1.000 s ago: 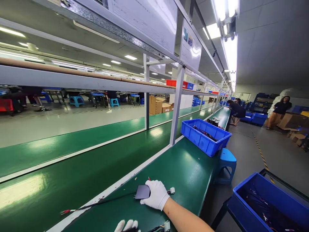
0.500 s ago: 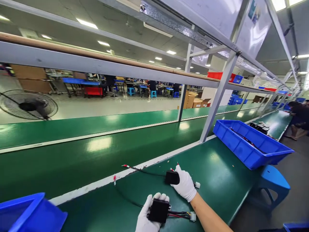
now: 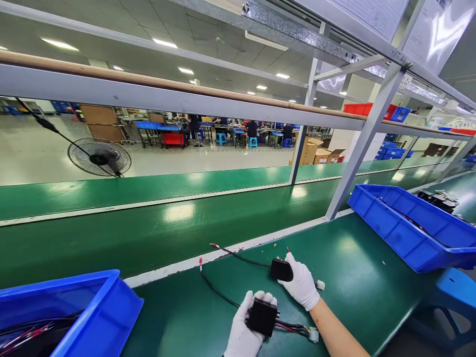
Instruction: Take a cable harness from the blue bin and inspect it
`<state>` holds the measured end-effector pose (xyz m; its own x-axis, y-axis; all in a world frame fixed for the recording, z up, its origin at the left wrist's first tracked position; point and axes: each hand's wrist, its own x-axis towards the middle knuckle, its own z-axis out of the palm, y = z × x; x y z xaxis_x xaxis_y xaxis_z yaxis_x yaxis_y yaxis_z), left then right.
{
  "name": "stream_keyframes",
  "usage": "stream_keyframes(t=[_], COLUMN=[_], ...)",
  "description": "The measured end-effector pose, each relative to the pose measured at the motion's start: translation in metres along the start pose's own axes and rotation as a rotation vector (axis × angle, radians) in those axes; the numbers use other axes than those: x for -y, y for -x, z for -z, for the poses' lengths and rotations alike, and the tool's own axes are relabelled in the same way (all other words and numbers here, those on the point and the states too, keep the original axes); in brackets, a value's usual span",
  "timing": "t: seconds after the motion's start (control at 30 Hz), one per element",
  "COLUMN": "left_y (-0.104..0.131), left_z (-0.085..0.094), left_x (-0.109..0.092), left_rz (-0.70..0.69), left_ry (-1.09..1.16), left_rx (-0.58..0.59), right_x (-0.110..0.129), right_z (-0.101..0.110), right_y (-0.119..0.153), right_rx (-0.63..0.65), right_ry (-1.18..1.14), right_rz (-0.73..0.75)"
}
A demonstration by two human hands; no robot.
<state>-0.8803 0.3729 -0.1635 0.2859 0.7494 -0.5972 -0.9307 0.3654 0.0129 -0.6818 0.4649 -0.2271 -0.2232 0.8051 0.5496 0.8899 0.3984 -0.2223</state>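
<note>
My left hand (image 3: 248, 327), in a white glove, holds a flat black box-shaped module (image 3: 262, 317), its plain face up. From one side of it a bundle of black, red and yellow wires runs to a white connector plug (image 3: 313, 334); a black cable (image 3: 217, 292) with a red tip leaves the other side. Further off, my gloved right hand (image 3: 302, 282) grips a second black module (image 3: 281, 270) close to the green bench surface. That module has its own black cable (image 3: 241, 256) and a white plug (image 3: 320, 285), which shows past my hand.
Blue bins stand at left (image 3: 126, 302) and right (image 3: 386, 233), both with wired parts inside. A white strip (image 3: 178, 270) divides the bench from the green conveyor belt (image 3: 122, 238). A grey frame post (image 3: 364, 144) rises beyond. A blue stool (image 3: 455, 292) stands at right.
The camera view has swung left, so everything appears shifted to the right and more of the left bin shows. Both hands keep hold of their modules.
</note>
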Motion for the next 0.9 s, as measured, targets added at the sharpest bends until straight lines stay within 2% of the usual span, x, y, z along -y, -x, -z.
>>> stream_keyframes(t=[0.3, 0.63, 0.77, 0.9], left_y=[-0.0069, -0.0067, -0.0066, -0.0061], left_z=[0.0063, 0.0054, 0.0067, 0.0067], left_x=[-0.0003, -0.0011, -0.0014, -0.0013], left_rz=[-0.011, -0.031, -0.044, -0.042], left_ry=[0.045, 0.056, 0.054, 0.053], left_rx=[0.076, 0.086, 0.091, 0.103], right_x=[-0.0036, -0.0043, -0.004, -0.0072], right_z=[-0.0056, -0.0063, -0.0046, -0.0063], right_y=[-0.0017, -0.0031, -0.0029, 0.0001], right_rx=[0.096, 0.169, 0.162, 0.092], right_ry=[-0.044, -0.097, -0.083, -0.052], right_rz=[-0.023, -0.126, -0.118, -0.026])
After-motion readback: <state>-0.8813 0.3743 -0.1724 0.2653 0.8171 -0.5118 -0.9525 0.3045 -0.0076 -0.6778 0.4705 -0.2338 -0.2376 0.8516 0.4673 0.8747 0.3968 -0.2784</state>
